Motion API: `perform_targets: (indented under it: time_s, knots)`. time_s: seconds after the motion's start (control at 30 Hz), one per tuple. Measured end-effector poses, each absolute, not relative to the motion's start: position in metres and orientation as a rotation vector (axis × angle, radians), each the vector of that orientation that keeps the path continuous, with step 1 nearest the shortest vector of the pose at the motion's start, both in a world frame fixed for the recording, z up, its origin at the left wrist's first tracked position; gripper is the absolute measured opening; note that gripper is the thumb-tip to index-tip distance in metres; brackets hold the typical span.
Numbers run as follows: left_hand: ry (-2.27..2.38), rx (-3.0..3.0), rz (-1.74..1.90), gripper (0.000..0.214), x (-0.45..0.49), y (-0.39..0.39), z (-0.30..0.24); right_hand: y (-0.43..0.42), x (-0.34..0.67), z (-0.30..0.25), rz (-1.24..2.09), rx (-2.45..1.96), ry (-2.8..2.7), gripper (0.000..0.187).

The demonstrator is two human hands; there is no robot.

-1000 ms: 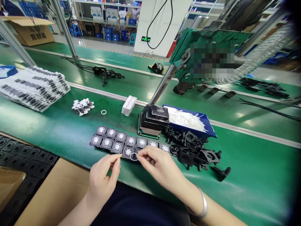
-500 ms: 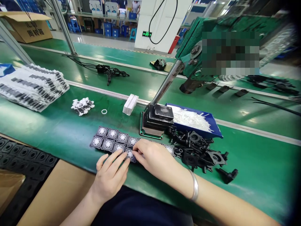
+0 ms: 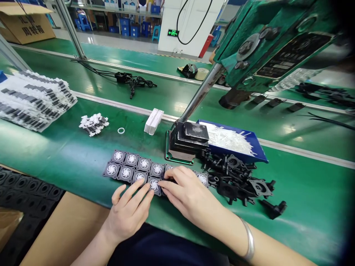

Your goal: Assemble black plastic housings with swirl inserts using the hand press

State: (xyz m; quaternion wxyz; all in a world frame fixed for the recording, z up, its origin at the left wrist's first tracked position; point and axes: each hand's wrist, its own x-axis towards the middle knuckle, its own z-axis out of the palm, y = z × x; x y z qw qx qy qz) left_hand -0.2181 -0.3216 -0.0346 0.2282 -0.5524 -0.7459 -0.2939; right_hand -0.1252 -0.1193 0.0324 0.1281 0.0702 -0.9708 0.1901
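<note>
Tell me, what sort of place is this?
Probably a factory assembly area. A heavy green machine stands over a long green work surface, matching black-and-white parts lie in two rows, and a blue tray holds many small white pieces.

White swirls (image 3: 125, 173) pattern the black housings (image 3: 133, 167) on the green worktop (image 3: 69, 155).

At least ten swirl-centred black squares (image 3: 125, 173), one loose white ring (image 3: 118, 130), one press (image 3: 249, 48)
</note>
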Motion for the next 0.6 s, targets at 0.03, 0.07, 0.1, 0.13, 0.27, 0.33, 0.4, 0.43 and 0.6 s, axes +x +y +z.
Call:
perform_targets:
  time_s: [0.03,0.07,0.1,0.13,0.27,0.33,0.4,0.43,0.6]
  knots:
    - [-2.059,-1.529,-0.798,0.031,-0.219,-0.322,-0.034,-0.119,-0.124,0.032,0.544,0.204,-2.826,0.019]
    - [-2.064,-1.539,-0.787,0.032,-0.219,-0.323,-0.034,-0.119,-0.122,0.031,0.534,0.203,-2.829,0.02]
    - [-2.068,-1.549,-0.775,0.032,-0.22,-0.324,-0.035,-0.119,-0.121,0.031,0.525,0.2,-2.831,0.021]
    - [-2.069,-1.561,-0.762,0.033,-0.22,-0.325,-0.035,-0.119,-0.121,0.03,0.518,0.199,-2.833,0.022]
    - [-2.06,-1.594,-0.721,0.034,-0.223,-0.328,-0.04,-0.119,-0.12,0.03,0.507,0.193,-2.854,0.023]
    - [-2.052,-1.59,-0.716,0.034,-0.223,-0.329,-0.043,-0.12,-0.12,0.029,0.505,0.19,-2.863,0.022]
    - [-2.05,-1.587,-0.713,0.034,-0.224,-0.328,-0.044,-0.119,-0.119,0.029,0.495,0.204,-2.857,0.022]
    - [-2.054,-1.588,-0.709,0.034,-0.224,-0.328,-0.045,-0.119,-0.119,0.028,0.49,0.215,-2.85,0.021]
    - [-2.062,-1.593,-0.714,0.035,-0.223,-0.327,-0.045,-0.117,-0.116,0.027,0.515,0.247,-2.808,0.019]
